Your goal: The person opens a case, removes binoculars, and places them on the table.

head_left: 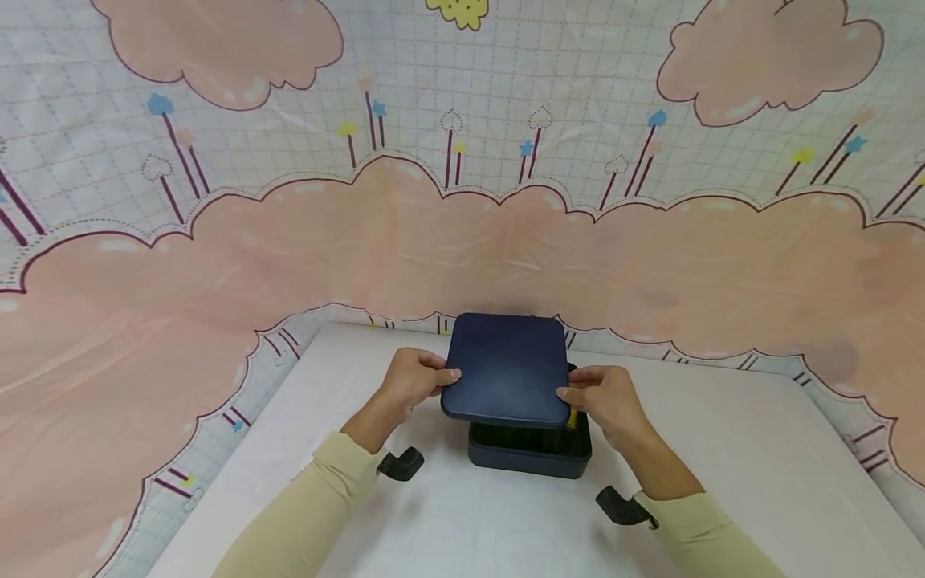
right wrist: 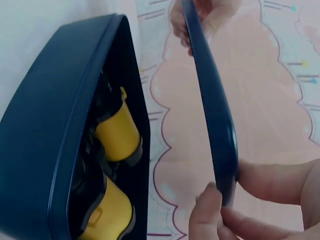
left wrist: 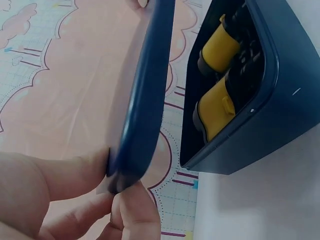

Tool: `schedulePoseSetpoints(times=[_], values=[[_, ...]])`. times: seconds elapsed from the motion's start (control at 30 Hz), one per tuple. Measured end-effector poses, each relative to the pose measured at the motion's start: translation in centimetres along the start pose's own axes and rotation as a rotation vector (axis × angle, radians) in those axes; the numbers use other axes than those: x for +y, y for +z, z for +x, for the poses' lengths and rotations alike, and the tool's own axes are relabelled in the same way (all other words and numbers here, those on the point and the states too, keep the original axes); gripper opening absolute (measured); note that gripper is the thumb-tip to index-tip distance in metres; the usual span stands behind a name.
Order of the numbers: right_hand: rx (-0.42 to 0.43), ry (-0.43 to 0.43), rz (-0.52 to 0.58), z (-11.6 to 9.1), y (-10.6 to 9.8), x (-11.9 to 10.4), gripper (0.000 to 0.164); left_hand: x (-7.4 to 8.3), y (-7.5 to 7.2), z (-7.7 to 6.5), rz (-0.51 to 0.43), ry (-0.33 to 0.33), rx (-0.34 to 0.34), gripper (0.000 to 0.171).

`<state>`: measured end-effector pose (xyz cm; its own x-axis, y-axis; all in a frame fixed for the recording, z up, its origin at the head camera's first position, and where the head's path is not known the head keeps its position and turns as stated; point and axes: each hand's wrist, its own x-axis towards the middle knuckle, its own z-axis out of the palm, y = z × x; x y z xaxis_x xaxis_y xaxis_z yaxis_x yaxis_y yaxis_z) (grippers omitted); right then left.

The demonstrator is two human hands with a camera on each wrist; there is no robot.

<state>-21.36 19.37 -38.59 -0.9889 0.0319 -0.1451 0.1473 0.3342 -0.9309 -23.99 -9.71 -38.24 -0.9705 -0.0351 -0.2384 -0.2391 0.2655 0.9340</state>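
A dark blue lid [head_left: 506,369] with rounded corners is held above a matching box [head_left: 531,464], apart from its rim. My left hand [head_left: 417,376] pinches the lid's left edge between thumb and fingers. At the opposite edge, my right hand [head_left: 603,401] grips the lid the same way. Inside the box, the left wrist view shows yellow-and-black rounded pieces [left wrist: 216,110] lying side by side. The right wrist view also has these yellow-and-black pieces [right wrist: 120,135]; their exact kind is hard to tell. Much of the box's interior is hidden under the lid in the head view.
The box stands on a white tabletop [head_left: 448,530]. Behind it rises a cloth backdrop [head_left: 405,249] printed with pink clouds, and its folds run along the table's back and sides. Black wrist-mounted pieces [head_left: 401,464] stick out from both sleeves near the box.
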Motion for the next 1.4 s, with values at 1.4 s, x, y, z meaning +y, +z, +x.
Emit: schedulePoseSetpoints(times=[1.4], values=[[0.124, -0.038, 0.062, -0.1, 2.3, -0.9, 0.051, -0.9, -1.1, 0.5, -0.022, 0.089, 0.087, 0.037]])
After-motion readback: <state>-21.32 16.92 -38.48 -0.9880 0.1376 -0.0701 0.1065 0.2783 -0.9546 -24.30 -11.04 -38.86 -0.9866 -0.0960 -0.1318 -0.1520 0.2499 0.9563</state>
